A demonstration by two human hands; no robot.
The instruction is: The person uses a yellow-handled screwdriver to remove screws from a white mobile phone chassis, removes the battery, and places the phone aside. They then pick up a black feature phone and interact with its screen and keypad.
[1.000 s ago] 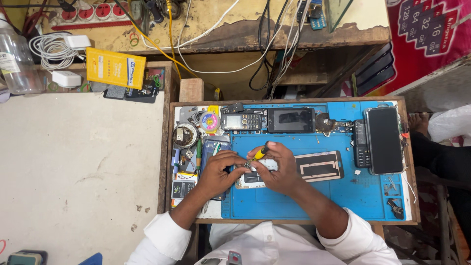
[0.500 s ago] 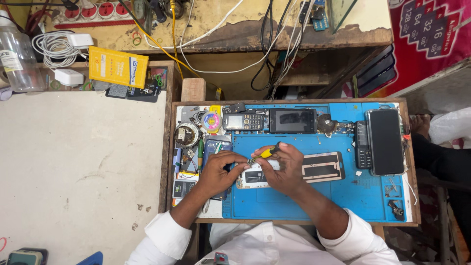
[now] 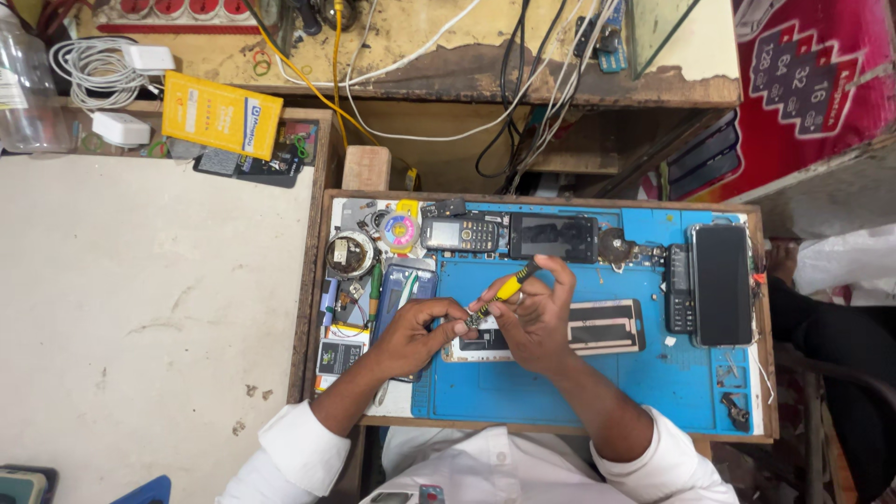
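A person works over a blue repair mat (image 3: 579, 392). At the mat's left edge, the left hand (image 3: 415, 334) pinches a small part, too tiny to identify. The right hand (image 3: 534, 313) grips a yellow screwdriver (image 3: 504, 291), tip meeting that part above an opened phone (image 3: 546, 334). Likely mid-screw work; steadiness matters next. The hands hide the phone's middle.

yellow flat box (image 3: 222, 115) at back left of tabletop, red sign (image 3: 810, 79) top right, dark phone screens (image 3: 721, 284) on blue mat (image 3: 597, 383)

Yellow box (image 3: 221, 115), white charger cable (image 3: 93, 70).
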